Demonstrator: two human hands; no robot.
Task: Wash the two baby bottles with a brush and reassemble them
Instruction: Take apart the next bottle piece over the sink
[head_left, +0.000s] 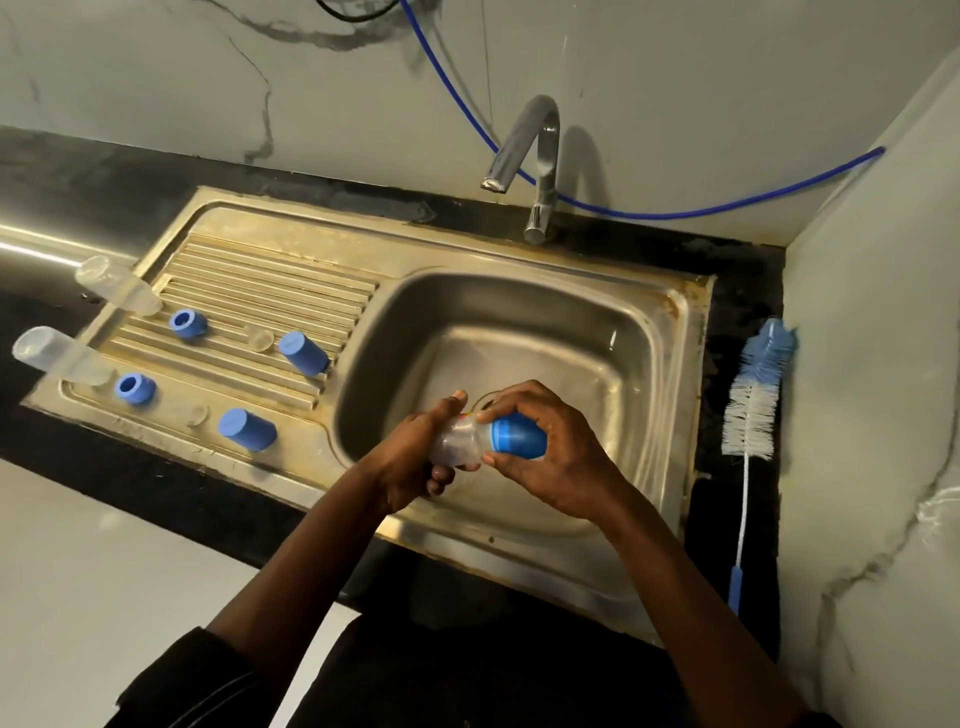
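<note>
Hands meet over the front-left part of the sink basin (395, 332). Your left hand (415, 457) curls round the clear body of a baby bottle (462, 441), and your right hand (556, 457) grips its blue top (519, 436). The bottle lies roughly level between them, above the drain. The basin walls at the back and right stand well apart from your knuckles, while the front rim lies just under your wrists.

On the drainboard (270, 291) two clear bottle bodies (117, 286) (60, 356) lie across its left edge. Two blue collars (188, 323) (135, 388), two clear teats (258, 338) (197, 414) and two blue caps (304, 353) (248, 428) are spread over the ribs.

The bottle brush (753, 410) lies along the right edge of the dark surface (727, 322), between the sink rim and the side wall (872, 364). The tap spout (524, 150) hangs over the basin's back edge.
</note>
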